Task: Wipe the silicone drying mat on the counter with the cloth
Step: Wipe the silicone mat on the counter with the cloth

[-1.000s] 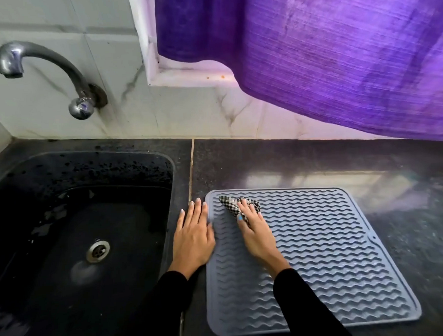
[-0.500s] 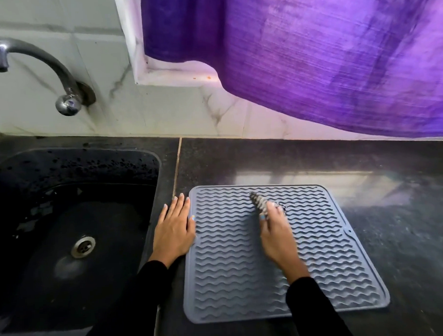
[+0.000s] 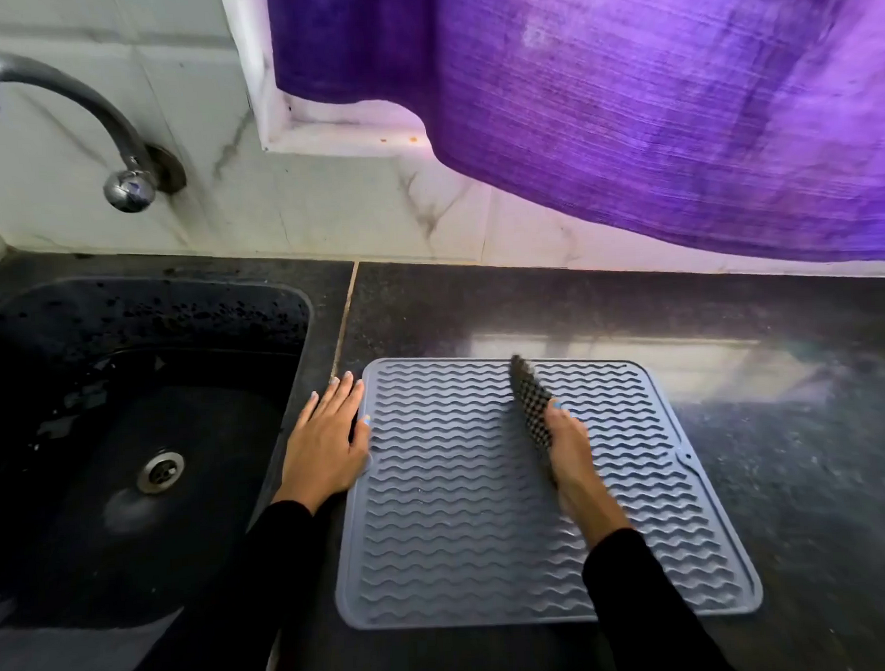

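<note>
Wiping seemingly midway: right hand [image 3: 569, 446] gripping cloth [image 3: 531, 407], pressing mat [image 3: 465, 513] near far edge; left hand [image 3: 328, 444] lying flat, steadying mat's left edge; near half remaining.

L hand [image 3: 328, 446] flat; R hand [image 3: 569, 446] gripping.

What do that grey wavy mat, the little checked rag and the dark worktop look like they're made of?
The mat looks like grey silicone or soft rubber: matte, with moulded wavy ridges and rounded corners. The cloth in the right hand seems woven fabric, dark-and-light checked and crumpled. The counter looks like polished dark speckled stone, since it mirrors window light.
</note>
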Available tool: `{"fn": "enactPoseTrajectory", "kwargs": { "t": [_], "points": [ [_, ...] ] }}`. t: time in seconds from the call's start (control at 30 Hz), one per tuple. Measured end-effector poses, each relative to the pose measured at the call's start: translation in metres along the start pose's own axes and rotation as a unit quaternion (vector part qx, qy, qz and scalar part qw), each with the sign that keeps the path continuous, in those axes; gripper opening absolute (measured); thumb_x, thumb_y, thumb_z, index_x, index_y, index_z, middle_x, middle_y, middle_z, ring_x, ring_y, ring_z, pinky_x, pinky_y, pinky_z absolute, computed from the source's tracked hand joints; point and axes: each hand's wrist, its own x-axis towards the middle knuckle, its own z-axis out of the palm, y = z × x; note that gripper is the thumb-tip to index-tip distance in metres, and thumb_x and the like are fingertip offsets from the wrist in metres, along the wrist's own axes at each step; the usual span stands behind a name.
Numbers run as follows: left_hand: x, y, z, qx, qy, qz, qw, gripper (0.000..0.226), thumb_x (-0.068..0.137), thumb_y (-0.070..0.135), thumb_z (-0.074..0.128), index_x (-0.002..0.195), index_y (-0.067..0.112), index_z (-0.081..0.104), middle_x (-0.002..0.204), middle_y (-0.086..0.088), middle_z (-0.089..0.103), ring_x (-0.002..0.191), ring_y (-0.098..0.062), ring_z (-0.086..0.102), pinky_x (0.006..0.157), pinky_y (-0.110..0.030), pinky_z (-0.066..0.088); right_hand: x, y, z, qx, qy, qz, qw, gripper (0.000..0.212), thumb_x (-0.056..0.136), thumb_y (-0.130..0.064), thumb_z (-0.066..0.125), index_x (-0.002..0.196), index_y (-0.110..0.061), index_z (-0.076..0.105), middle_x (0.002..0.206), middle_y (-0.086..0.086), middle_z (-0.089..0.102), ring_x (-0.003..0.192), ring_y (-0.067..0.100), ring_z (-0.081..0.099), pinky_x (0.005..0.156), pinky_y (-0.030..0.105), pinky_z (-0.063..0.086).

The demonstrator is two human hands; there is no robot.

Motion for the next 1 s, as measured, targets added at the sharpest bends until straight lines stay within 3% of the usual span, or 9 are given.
{"fn": "enactPoseTrajectory", "kwargs": {
  "t": [0.07,0.13,0.27,0.43,0.63,0.73,0.83,0.9,1.0],
  "points": [
    [-0.001,0.001,-0.001,0.000,-0.005,-0.003,1.000,0.066,0.087,0.043,0.013,0.147,0.017,0.025,0.155,0.002,0.018,0.143,-0.009,0.012,0.118,-0.033,0.006,-0.002,-0.016,-0.019,0.180,0.000,0.048,0.983,0.040,0.102,-0.027,0.024,0.111,-0.006,0.057,0.079,0.000,0.072,0.081,0.017,0.064,0.065,0.023,0.052],
    [-0.001,0.001,-0.003,0.002,-0.012,-0.007,1.000,0.064,0.088,0.040,0.016,0.147,0.016,0.024,0.155,0.002,0.018,0.143,-0.009,0.011,0.118,-0.033,0.006,-0.006,-0.027,-0.036,0.237,0.048,0.043,0.969,0.044,0.102,-0.031,0.022,0.120,-0.004,0.051,0.102,0.012,0.068,0.092,0.025,0.061,0.079,0.033,0.052],
    [0.000,0.002,-0.004,0.010,-0.016,-0.009,1.000,0.064,0.087,0.040,0.016,0.147,0.016,0.023,0.155,0.002,0.018,0.143,-0.009,0.011,0.118,-0.031,0.005,-0.026,-0.028,-0.042,-0.142,0.091,-0.125,0.978,0.046,0.101,-0.035,0.025,0.140,-0.015,0.036,0.131,0.004,0.048,0.113,0.021,0.050,0.088,0.029,0.042],
    [0.001,0.001,-0.003,0.010,-0.006,-0.005,1.000,0.063,0.088,0.040,0.018,0.146,0.016,0.025,0.155,0.001,0.021,0.143,-0.011,0.013,0.117,-0.032,0.007,-0.046,0.041,-0.006,-0.542,0.002,-0.231,0.808,0.057,0.097,-0.040,0.016,0.143,-0.010,0.030,0.151,0.006,0.028,0.140,0.027,0.027,0.114,0.040,0.023],
    [0.001,0.001,0.000,0.008,-0.003,-0.003,1.000,0.062,0.089,0.038,0.020,0.146,0.016,0.027,0.154,0.000,0.022,0.143,-0.012,0.015,0.117,-0.033,0.008,-0.038,0.044,-0.010,-0.580,-0.023,-0.267,0.769,0.077,0.087,-0.054,-0.014,0.148,-0.013,0.010,0.155,0.000,0.005,0.142,0.014,-0.003,0.115,0.034,-0.001],
    [0.000,0.002,-0.002,0.002,-0.004,0.000,1.000,0.062,0.088,0.038,0.021,0.145,0.016,0.028,0.154,0.000,0.023,0.143,-0.013,0.016,0.117,-0.033,0.008,-0.030,0.030,-0.018,-0.493,-0.097,-0.226,0.835,0.052,0.099,-0.041,0.012,0.148,-0.020,0.012,0.150,-0.012,-0.002,0.140,0.005,-0.004,0.116,0.027,-0.001],
    [-0.001,0.004,-0.005,-0.005,-0.011,-0.009,1.000,0.063,0.088,0.039,0.020,0.146,0.015,0.028,0.154,-0.001,0.022,0.143,-0.013,0.015,0.117,-0.033,0.007,-0.022,0.002,-0.027,-0.142,-0.115,-0.032,0.983,0.044,0.102,-0.027,0.026,0.138,-0.008,0.040,0.132,0.003,0.053,0.118,0.012,0.050,0.092,0.018,0.042],
    [-0.002,0.005,-0.008,-0.008,-0.021,-0.012,1.000,0.065,0.087,0.040,0.018,0.146,0.013,0.027,0.154,-0.002,0.021,0.143,-0.014,0.015,0.117,-0.033,0.006,-0.021,-0.012,-0.037,0.072,-0.087,0.048,0.992,0.043,0.101,-0.026,0.026,0.126,-0.002,0.051,0.092,0.003,0.071,0.081,0.011,0.066,0.063,0.017,0.053],
    [-0.005,0.006,-0.009,-0.007,-0.040,-0.025,0.999,0.062,0.093,0.039,0.018,0.146,0.008,0.021,0.155,-0.006,0.017,0.144,-0.016,0.012,0.117,-0.035,0.005,-0.027,-0.020,-0.029,0.080,-0.058,-0.028,0.995,0.043,0.102,-0.024,0.022,0.133,-0.005,0.044,0.123,0.009,0.061,0.103,0.012,0.057,0.081,0.018,0.048]
  ]
}}
